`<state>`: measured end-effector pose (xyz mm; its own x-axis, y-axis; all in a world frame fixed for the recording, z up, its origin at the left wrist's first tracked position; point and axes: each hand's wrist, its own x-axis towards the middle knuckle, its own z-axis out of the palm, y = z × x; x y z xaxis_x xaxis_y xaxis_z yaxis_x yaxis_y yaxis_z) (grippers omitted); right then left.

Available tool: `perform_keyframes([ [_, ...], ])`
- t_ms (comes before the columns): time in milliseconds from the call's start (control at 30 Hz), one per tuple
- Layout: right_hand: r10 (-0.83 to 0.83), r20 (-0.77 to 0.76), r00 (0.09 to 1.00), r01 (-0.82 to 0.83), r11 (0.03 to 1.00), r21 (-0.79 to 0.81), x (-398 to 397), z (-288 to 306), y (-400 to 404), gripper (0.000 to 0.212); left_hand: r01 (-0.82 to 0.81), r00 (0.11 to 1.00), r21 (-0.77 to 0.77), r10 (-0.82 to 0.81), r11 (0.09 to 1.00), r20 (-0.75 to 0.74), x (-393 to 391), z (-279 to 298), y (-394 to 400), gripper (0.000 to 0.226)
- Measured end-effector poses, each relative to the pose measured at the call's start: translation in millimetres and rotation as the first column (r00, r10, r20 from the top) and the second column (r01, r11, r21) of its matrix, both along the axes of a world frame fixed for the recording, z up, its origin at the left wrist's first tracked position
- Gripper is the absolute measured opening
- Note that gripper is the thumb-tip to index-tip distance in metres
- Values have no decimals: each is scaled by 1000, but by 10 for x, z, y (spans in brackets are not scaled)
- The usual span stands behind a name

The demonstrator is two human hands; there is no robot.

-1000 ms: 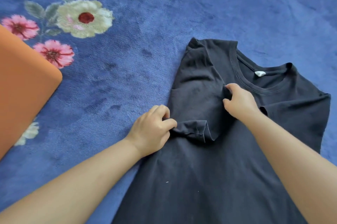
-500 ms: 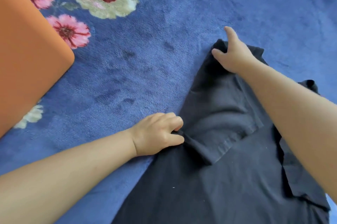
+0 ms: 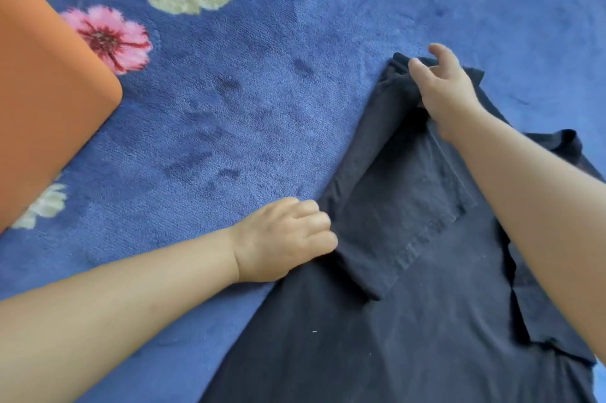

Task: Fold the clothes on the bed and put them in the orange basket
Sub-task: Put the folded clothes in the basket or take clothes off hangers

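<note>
A dark navy T-shirt (image 3: 410,320) lies flat on the blue bed cover, its left sleeve folded inward over the chest. My left hand (image 3: 285,238) rests curled on the shirt's left edge where the sleeve fold begins. My right hand (image 3: 442,87) sits at the shirt's top left shoulder corner, thumb and fingers pinching the fabric there. My right forearm crosses over the collar and hides it. The orange basket (image 3: 42,101) stands at the left edge, only one rounded corner showing.
The bed is covered by a plush blue blanket (image 3: 278,91) with pink and cream flower prints at the upper left. Bare blanket lies between the basket and the shirt.
My right hand went from the sleeve near the collar up to the shoulder corner and now pinches it. The view shifted left and down, so the collar dropped behind my right arm. My left hand stayed.
</note>
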<state>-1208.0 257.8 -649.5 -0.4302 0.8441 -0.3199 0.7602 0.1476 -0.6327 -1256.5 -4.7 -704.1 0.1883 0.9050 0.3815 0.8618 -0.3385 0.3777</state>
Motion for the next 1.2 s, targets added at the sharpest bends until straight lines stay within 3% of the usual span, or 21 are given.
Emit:
perform_keyframes([
  [100, 96, 160, 983, -104, 994, 43, 312, 34, -81, 54, -90, 995, 16, 89, 996, 39, -24, 4, -66, 19],
  [200, 175, 338, 925, -158, 984, -76, 827, 48, -157, 33, -116, 992, 92, 120, 989, -40, 24, 24, -51, 22],
  [300, 185, 254, 949, -110, 953, -281, 1256, 51, -143, 5, -84, 984, 139, 104, 987, -147, 119, 85, 40, 20],
  [400, 35, -3, 999, -33, 899, -438, 1387, 159, -93, 10, -29, 993, 128, 43, 991, -108, 217, 102, 99, 25],
  [467, -104, -174, 979, -4, 849, -529, 1439, 249, -65, 28, 9, 998, 83, -3, 997, -70, 243, 53, 105, 24],
  [533, -156, -157, 975, 34, 809, -587, 1509, 248, -70, 16, 44, 996, 2, -44, 999, -80, 225, 0, 105, 23],
  [567, -136, -90, 987, 59, 814, -579, 1554, 199, -90, 10, 60, 994, -34, -63, 998, -87, 207, -16, 107, 24],
  [633, 1, 172, 985, 77, 891, -447, 1642, 56, -158, 20, 108, 988, -90, -117, 990, -98, 182, -18, 126, 22],
  [700, 103, 375, 921, -51, 988, -146, 1645, -28, -267, 6, 159, 979, -124, -172, 980, -106, 160, -2, 119, 17],
  [733, 93, 406, 909, -129, 990, 63, 1626, -34, -323, 12, 177, 976, -124, -190, 976, -105, 146, -5, 108, 15],
  [800, 142, 337, 931, -281, 869, 408, 1607, -23, -458, 33, 172, 977, -105, -183, 980, -109, 132, -6, 67, 22],
  [867, 269, 277, 922, -384, 719, 580, 1592, -37, -669, 39, 137, 979, -107, -151, 985, -138, 148, 25, 27, 35],
  [933, 382, 330, 863, -504, 656, 562, 1612, -131, -972, 41, 148, 970, -144, -171, 979, -171, 243, 89, 17, 46],
  [1033, 455, 500, 737, -641, 706, 301, 1665, -246, -1223, 53, 178, 945, -263, -239, 948, -223, 421, 150, 5, 56],
  [1200, 296, 613, 733, -419, 906, 64, 1924, -195, -1265, 56, 103, 961, -388, -192, 916, -197, 645, 263, -47, 35],
])
